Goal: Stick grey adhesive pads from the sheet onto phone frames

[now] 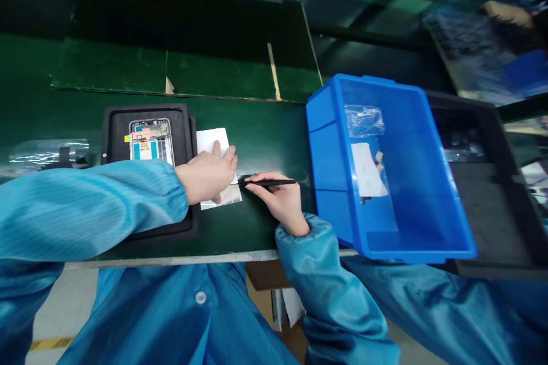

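My left hand (pixel 209 174) lies on a white sheet (pixel 209 140), its fingers spread and pressing down near the sheet's right edge. Below that hand a shiny silvery piece (pixel 231 197) sticks out; how it joins the white sheet is hidden. Pinched in my right hand (pixel 280 199) is a slim black pointed tool (pixel 278 182), held almost level with its thin tip toward the sheet's lower right edge. Left of the sheet, an opened phone (pixel 150 140) with its inner parts showing rests in a black tray (pixel 115 131). My left sleeve covers the phone's lower end.
A big blue bin (pixel 329 154) stands at the right, holding clear plastic film (pixel 363 120) and a white paper (pixel 368 171). Clear plastic wrap (pixel 47 154) lies at the far left. Green boards (pixel 222 74) border the back of the green table. Another person's blue sleeve (pixel 428 302) reaches in lower right.
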{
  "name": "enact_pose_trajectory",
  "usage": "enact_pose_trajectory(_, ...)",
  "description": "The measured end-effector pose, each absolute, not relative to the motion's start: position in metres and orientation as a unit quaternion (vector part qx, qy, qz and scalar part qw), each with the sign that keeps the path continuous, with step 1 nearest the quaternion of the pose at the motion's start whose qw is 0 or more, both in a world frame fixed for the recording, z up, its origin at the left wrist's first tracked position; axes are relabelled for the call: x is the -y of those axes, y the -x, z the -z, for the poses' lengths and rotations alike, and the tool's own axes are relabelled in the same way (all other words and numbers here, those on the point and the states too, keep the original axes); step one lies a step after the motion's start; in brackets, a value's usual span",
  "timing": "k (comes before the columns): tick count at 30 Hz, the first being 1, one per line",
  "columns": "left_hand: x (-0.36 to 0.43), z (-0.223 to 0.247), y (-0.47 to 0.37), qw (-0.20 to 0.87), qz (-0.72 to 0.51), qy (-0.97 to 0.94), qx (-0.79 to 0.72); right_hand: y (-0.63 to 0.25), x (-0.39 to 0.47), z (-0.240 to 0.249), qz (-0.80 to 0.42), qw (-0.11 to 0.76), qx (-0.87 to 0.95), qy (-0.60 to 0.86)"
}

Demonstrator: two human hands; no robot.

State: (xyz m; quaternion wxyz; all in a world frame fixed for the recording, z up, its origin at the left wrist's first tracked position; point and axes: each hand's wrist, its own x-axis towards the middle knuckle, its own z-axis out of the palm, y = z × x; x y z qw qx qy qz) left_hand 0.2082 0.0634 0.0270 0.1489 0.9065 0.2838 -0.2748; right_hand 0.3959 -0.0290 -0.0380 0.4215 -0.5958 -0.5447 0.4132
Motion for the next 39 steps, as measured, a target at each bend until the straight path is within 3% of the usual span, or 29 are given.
enact_pose_trajectory(5,-0.062,-0.039,-0.205,0.166,0.251,-0.911,-0.283,-0.398,0.032,0.025,-0.442,0.476,0.466,0.601)
enact_pose_trajectory(9,-0.054,-0.065,-0.17,0.183,0.063,-0.939,-0.286,-0.389,0.034,0.001,-0.436,0.521,0.442,0.586)
enact_pose_trajectory(12,-0.043,-0.083,-0.133,0.284,-0.054,-0.885,-0.366,-0.368,0.034,-0.018,-0.454,0.532,0.452,0.554)
enact_pose_trajectory(17,-0.019,-0.085,-0.093,0.436,-0.139,-0.754,-0.471,-0.322,0.03,-0.036,-0.496,0.537,0.466,0.498)
enact_pose_trajectory(24,-0.006,-0.076,-0.064,0.514,-0.164,-0.678,-0.499,-0.283,0.025,-0.039,-0.536,0.53,0.46,0.469)
enact_pose_trajectory(39,-0.012,-0.074,-0.038,0.473,-0.177,-0.689,-0.52,-0.254,0.018,-0.032,-0.555,0.491,0.44,0.507)
